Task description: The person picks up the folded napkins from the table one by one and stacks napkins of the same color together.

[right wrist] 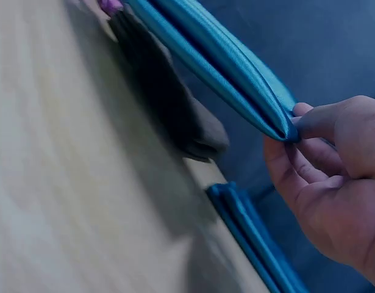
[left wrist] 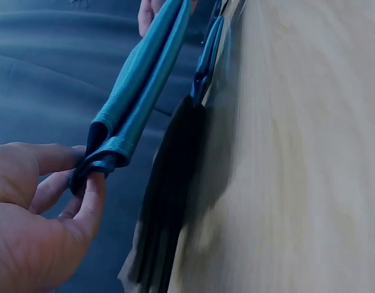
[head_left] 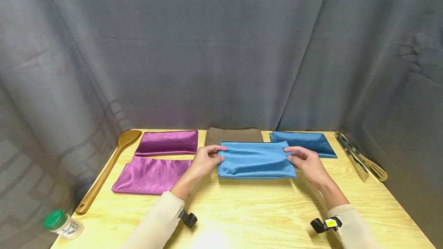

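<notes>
At the near left of the surface (head_left: 249, 210), there is a jar with a green lid (head_left: 64, 224). Farther, the left hand (head_left: 205, 159) and the right hand (head_left: 307, 163) pinch the opposite sides of a folded light blue cloth (head_left: 256, 160), held raised above the surface. A light purple cloth (head_left: 150, 176) lies to its left. Behind are a dark purple cloth (head_left: 167, 142), a brown cloth (head_left: 232, 135) and a dark blue cloth (head_left: 308, 143).
</notes>
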Tool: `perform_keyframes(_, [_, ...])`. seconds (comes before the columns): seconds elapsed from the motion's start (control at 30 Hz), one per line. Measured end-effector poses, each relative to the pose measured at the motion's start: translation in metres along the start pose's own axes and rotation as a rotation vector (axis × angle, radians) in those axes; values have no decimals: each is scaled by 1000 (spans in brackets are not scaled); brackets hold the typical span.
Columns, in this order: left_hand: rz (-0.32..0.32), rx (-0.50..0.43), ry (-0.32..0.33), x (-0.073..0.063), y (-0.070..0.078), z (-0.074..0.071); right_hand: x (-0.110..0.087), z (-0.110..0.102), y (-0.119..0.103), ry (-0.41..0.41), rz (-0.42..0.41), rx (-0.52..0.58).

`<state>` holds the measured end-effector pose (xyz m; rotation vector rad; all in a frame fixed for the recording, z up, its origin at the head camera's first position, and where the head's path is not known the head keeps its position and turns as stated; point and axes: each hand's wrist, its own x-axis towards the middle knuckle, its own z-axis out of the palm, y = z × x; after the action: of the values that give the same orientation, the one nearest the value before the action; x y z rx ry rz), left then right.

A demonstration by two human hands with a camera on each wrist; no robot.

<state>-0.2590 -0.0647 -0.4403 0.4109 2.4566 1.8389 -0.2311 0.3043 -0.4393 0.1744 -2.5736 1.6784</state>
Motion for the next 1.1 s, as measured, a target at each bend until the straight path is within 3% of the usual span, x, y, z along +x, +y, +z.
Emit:
perform_keyframes(0.23, [25, -41, -18, 28, 7, 31, 10, -36, 3, 55, 12, 4])
perform_keyframes(0.53, [13, -126, -55, 53, 17, 58, 27, -60, 16, 122, 33, 150])
perform_keyframes(0.77, [-19, -193, -154, 66, 14, 76, 38, -75, 28, 115, 138, 266])
perform_keyframes(0.97, [-50, -211, -152, 76, 16, 92, 45, -84, 44, 59, 121, 458])
perform_keyframes(1.1, [-57, -211, -156, 83, 19, 102, 47, -93, 56, 3, 105, 508])
